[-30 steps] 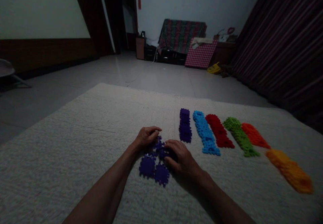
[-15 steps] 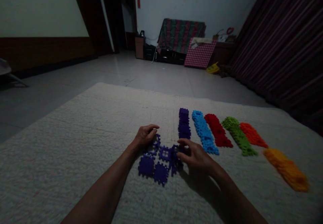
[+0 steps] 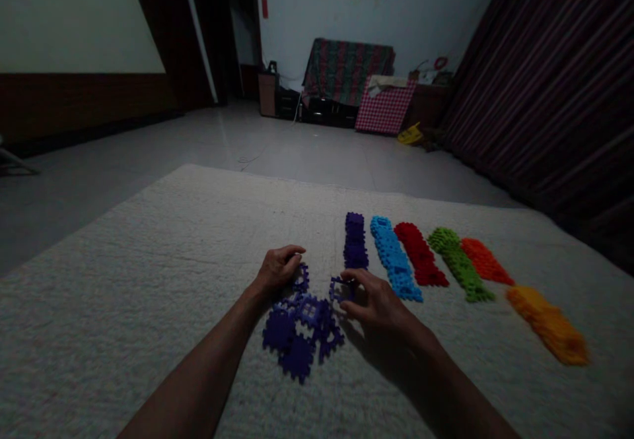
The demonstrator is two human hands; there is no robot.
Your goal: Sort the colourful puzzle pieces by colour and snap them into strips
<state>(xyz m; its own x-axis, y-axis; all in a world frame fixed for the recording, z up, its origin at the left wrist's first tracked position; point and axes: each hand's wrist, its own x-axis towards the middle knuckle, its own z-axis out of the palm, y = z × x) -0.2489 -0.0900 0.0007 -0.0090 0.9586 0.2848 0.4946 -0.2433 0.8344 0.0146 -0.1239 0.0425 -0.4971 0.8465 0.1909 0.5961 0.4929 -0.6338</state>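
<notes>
My right hand (image 3: 374, 297) pinches an open-framed purple interlocking tile (image 3: 335, 288) between thumb and fingers, just above the blanket. My left hand (image 3: 281, 269) is curled, with another purple frame-like tile (image 3: 301, 280) at its thumb side; its lower fingers are hidden. Between and below my hands lies a loose cluster of purple tiles. It includes solid squares (image 3: 298, 358), one with a window pattern (image 3: 310, 309), and a tilted one (image 3: 329, 335) at the right. Beyond my right hand runs a row of overlapped purple tiles (image 3: 355, 237).
Right of the purple row lie rows of blue tiles (image 3: 395, 257), red tiles (image 3: 421, 254), green tiles (image 3: 460, 264), orange-red tiles (image 3: 487, 261) and yellow-orange tiles (image 3: 547, 323). All rest on a pale textured blanket (image 3: 198, 228). Tiled floor, a cloth-covered cabinet (image 3: 347, 72) and a curtain (image 3: 555, 82) lie beyond.
My right hand has lifted a purple frame tile off the cluster. The remaining purple tiles have shifted toward me and left, more bunched together. The view has turned slightly right.
</notes>
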